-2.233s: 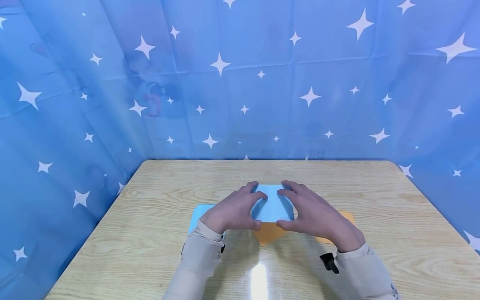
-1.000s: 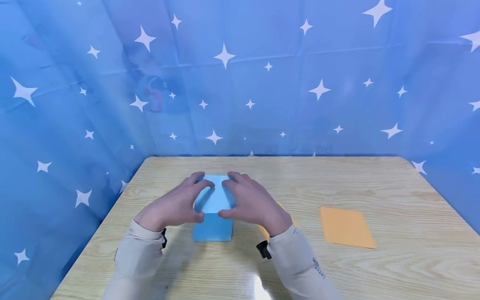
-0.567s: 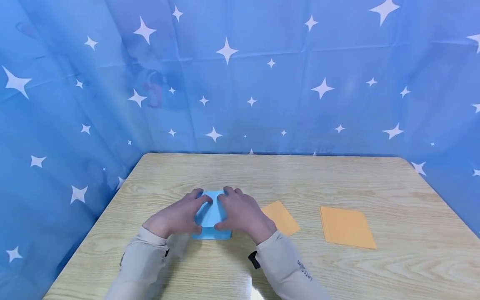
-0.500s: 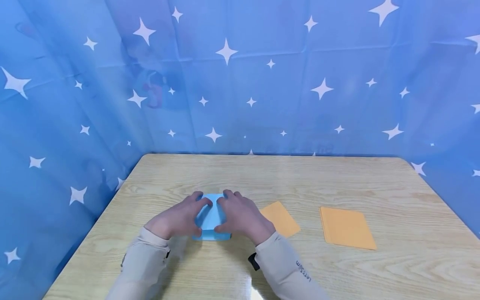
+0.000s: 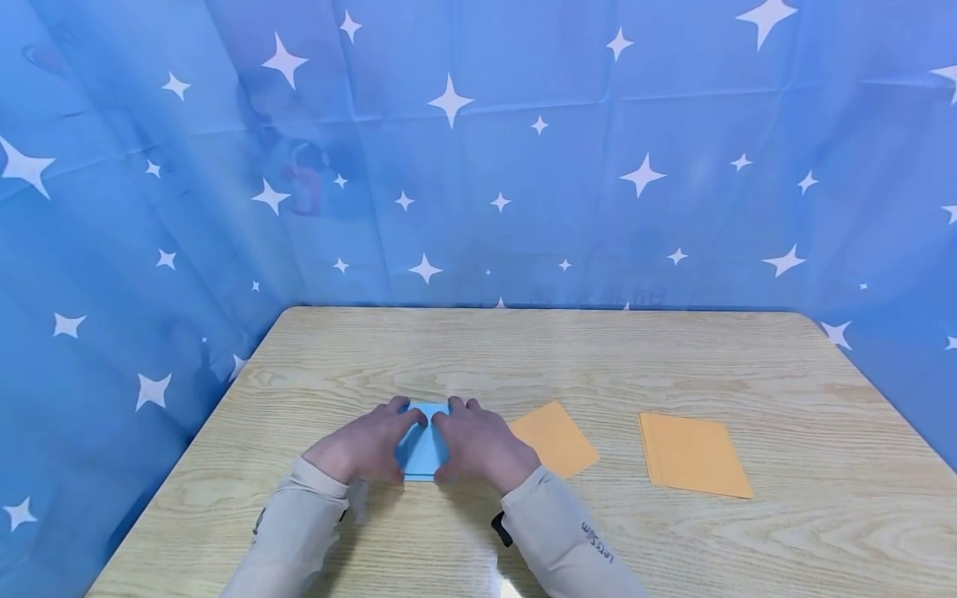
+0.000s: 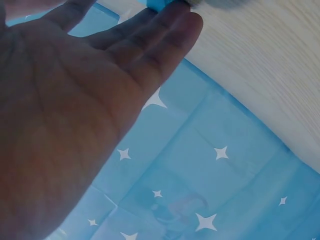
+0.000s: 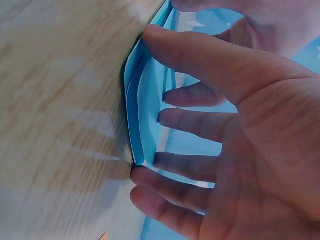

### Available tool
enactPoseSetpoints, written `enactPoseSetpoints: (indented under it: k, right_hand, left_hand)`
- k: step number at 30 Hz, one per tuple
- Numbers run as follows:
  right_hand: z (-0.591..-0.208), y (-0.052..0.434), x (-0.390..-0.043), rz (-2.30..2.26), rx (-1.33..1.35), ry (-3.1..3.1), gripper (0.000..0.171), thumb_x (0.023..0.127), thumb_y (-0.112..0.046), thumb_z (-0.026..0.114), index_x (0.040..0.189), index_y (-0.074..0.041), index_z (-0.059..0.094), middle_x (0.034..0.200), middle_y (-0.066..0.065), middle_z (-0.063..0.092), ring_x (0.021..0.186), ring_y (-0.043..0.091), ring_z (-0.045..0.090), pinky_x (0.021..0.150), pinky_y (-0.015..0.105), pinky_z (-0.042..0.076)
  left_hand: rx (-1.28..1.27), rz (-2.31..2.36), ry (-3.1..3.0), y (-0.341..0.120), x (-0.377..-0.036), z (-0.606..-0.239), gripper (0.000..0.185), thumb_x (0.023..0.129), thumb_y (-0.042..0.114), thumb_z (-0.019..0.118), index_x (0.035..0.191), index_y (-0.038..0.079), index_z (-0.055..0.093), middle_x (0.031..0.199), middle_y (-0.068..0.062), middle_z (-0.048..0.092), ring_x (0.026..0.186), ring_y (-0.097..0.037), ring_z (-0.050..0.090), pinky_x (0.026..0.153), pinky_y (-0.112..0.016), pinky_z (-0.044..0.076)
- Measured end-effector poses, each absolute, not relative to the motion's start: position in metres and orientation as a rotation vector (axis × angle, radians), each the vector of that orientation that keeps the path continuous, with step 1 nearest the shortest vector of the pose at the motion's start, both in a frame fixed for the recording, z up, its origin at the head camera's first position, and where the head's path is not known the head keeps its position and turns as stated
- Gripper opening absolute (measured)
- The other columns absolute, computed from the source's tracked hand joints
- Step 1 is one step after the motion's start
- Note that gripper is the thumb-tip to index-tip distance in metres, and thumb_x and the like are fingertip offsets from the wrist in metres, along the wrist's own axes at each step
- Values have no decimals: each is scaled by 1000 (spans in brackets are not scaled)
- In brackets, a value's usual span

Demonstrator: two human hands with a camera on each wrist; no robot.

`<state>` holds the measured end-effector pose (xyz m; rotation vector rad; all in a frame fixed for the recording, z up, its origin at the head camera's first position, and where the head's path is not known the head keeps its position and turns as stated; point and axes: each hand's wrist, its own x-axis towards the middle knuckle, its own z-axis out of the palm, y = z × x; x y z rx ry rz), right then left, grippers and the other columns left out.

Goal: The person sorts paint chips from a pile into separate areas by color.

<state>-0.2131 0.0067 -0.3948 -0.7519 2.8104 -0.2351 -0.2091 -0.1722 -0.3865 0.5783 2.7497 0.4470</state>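
A small stack of light blue square paper sheets (image 5: 424, 444) lies on the table left of centre, between my two hands. The left hand (image 5: 366, 442) holds the stack's left side, thumb at the near edge and fingers toward the far edge. On the right side, the right hand (image 5: 482, 444) holds it the same way. Several thin layers of blue paper (image 7: 150, 95), slightly bowed and parted, show between thumb and fingertips in the right wrist view. The left palm (image 6: 70, 115) hides most of the paper in the left wrist view.
Just right of the right hand lies an orange square paper (image 5: 557, 438), turned at an angle. Farther right is a second orange pile (image 5: 697, 454) with offset edges. A blue star-patterned curtain (image 5: 478, 166) hangs behind the wooden table (image 5: 538, 349).
Both hands have carried a blue sheet leftward from above the orange paper. They have lowered it onto the blue paper on the left. The angled orange paper is now uncovered.
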Motion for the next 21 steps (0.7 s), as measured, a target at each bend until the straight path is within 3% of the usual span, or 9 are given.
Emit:
enactPoseSetpoints:
  k: [7,11,21]
  right_hand:
    - [-395,8,-213,-208,-765,2812,67,79,-45,85,135,-15,62,140,9,54,112,26,54,84,39,54]
    - [-390,14,-213,-308,-780,2802,68,82,-45,83,139,-16,61,147,9,50,120,30,53,94,44,52]
    - [-373,50,-222,-543,-841,2742,84,81,-49,84,150,-16,51,161,12,39,146,41,36,117,56,32]
  left_hand:
    - [544,388,2762,-168,-208,-389,81,64,4,90,137,6,55,147,-24,44,116,-39,52,91,-56,51]
    - [561,381,2787,-167,-205,-387,81,67,13,90,139,6,54,146,-21,46,119,-39,52,94,-57,49]
    - [577,414,2825,-144,-204,-366,84,84,40,80,152,6,44,156,-18,41,140,-44,43,110,-60,39]
